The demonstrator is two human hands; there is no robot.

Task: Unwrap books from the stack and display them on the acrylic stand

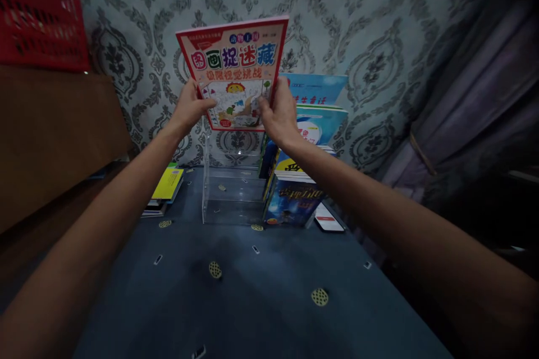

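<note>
A children's picture book (236,76) with a red border and colourful Chinese lettering is held upright in the air, its cover facing me. My left hand (191,107) grips its lower left edge, thumb on the cover. On the opposite side my right hand (281,112) holds the lower right edge the same way. Below the book stands a clear acrylic tiered book rack (231,202), its left part without books. Its right part carries several books, among them a light blue book (324,90) at the back and a dark blue book (292,202) in front.
Stacked books with a yellow cover (168,184) lie left of the rack. A phone (328,217) with a lit screen lies to its right. A red plastic basket (42,17) sits on a brown wooden cabinet (54,129). A curtain (438,140) hangs at right against patterned wallpaper.
</note>
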